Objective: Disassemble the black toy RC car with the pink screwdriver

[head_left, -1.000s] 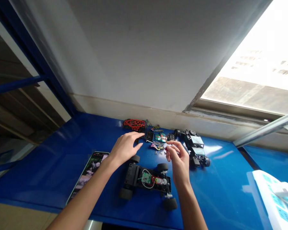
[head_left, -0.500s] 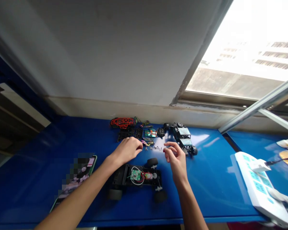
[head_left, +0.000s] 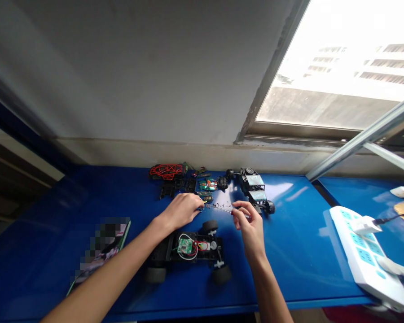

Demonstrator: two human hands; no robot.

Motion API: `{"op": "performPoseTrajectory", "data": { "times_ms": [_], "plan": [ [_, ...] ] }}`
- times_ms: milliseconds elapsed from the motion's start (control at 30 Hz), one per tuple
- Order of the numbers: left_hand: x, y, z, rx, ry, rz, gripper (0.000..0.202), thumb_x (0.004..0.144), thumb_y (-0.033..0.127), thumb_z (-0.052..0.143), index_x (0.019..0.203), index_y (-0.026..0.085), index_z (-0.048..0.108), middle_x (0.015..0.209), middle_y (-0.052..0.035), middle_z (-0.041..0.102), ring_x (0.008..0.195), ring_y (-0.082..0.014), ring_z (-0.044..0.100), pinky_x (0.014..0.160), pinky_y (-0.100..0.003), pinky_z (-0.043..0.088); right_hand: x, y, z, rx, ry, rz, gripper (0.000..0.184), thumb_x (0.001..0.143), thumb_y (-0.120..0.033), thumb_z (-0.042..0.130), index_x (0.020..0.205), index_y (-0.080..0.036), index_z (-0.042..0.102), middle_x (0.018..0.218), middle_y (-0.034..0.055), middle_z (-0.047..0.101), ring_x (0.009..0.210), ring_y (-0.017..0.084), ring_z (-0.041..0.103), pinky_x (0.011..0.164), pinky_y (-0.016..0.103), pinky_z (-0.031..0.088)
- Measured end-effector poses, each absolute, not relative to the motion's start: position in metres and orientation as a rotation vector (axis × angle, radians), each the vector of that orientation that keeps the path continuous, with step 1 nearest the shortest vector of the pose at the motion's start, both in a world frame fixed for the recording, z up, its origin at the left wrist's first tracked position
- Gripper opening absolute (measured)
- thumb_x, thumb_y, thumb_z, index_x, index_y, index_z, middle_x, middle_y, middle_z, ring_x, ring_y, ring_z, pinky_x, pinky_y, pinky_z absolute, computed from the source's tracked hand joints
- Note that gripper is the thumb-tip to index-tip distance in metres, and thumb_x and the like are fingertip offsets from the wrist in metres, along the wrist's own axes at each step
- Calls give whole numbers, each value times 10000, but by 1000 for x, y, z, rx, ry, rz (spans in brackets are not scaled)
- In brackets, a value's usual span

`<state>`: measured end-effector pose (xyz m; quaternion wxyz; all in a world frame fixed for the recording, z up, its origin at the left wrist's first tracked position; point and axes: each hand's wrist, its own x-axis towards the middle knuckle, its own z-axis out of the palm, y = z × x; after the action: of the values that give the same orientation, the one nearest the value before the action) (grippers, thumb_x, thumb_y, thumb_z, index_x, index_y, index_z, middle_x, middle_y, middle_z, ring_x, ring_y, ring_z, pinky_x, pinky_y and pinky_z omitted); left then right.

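Observation:
An open toy car chassis (head_left: 170, 253) with a green circuit board (head_left: 185, 245) and black wheels lies on the blue table (head_left: 299, 251) just below both hands. My left hand (head_left: 180, 211) hovers over its far side. The fingertips are pinched together at a row of small screws (head_left: 218, 207); anything between them is too small to see. My right hand (head_left: 249, 223) pinches a thin metal screwdriver (head_left: 222, 209) whose shaft points left toward the screws.
Along the wall lie a red car frame (head_left: 166, 170), a black plastic part (head_left: 172, 187), a teal car shell (head_left: 208, 184) and a black toy jeep (head_left: 256, 190). A phone (head_left: 103, 244) lies at the left, a white power strip (head_left: 366, 255) at the right.
The view swung right and down, bringing the power strip in. My left hand drew back from the black parts by the wall to the screws and curled shut. My right hand stayed pinched.

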<state>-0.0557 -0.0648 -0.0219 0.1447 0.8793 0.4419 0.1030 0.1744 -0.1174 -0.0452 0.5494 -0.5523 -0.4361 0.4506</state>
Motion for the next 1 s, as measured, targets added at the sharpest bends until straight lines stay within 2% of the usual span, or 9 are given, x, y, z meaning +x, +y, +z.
{"op": "performPoseTrajectory", "data": {
  "times_ms": [100,300,433,533,700,833,1000],
  "plan": [
    [-58,-67,-21,2549,1285,267,173,906,141,699,1001,237,807,1099,-60,807,1039,-250,755,925,-313,569,175,-118,-46,-1297,-1009,1091,292,823,-433,786,968,-195,698,601,-48,586,525,115,490,509,232,380],
    [-56,-66,-24,2568,1306,238,147,906,164,709,994,237,803,1066,-62,800,1027,-246,749,915,-307,568,178,-122,-49,-1272,-903,1201,394,813,-510,798,996,-182,677,748,54,754,619,190,683,574,280,489],
    [-52,-62,-25,2577,1324,234,151,923,155,677,983,217,801,1015,-75,791,966,-249,748,865,-312,569,180,-124,-49,-1238,-861,1283,456,790,-510,833,1070,-194,663,854,83,793,702,209,727,617,285,514],
    [-50,-62,-23,2568,1332,242,162,923,136,667,984,206,800,1013,-75,789,956,-249,748,856,-314,566,181,-129,-50,-1271,-942,1229,472,796,-539,826,1068,-201,639,892,86,799,761,229,743,658,303,535],
    [-52,-69,-16,2525,1324,290,157,933,161,680,1034,200,795,1068,-65,789,1006,-248,746,903,-322,561,188,-150,-61,-1521,-1283,879,348,883,-540,739,911,-212,626,866,57,771,781,223,701,682,305,504],
    [-49,-80,-12,2497,1289,315,136,940,184,694,1028,212,793,1080,-45,786,1004,-229,746,898,-305,558,197,-166,-72,-1581,-1569,653,220,971,-440,648,944,-224,681,942,65,735,873,233,714,771,326,529],
    [-42,-89,-7,2474,1282,333,140,942,191,693,1039,210,791,1081,-55,784,1013,-240,742,890,-314,558,204,-172,-78,-1512,-1666,630,153,1002,-359,614,996,-243,714,1000,70,705,916,226,717,837,337,581]
  ]
}}
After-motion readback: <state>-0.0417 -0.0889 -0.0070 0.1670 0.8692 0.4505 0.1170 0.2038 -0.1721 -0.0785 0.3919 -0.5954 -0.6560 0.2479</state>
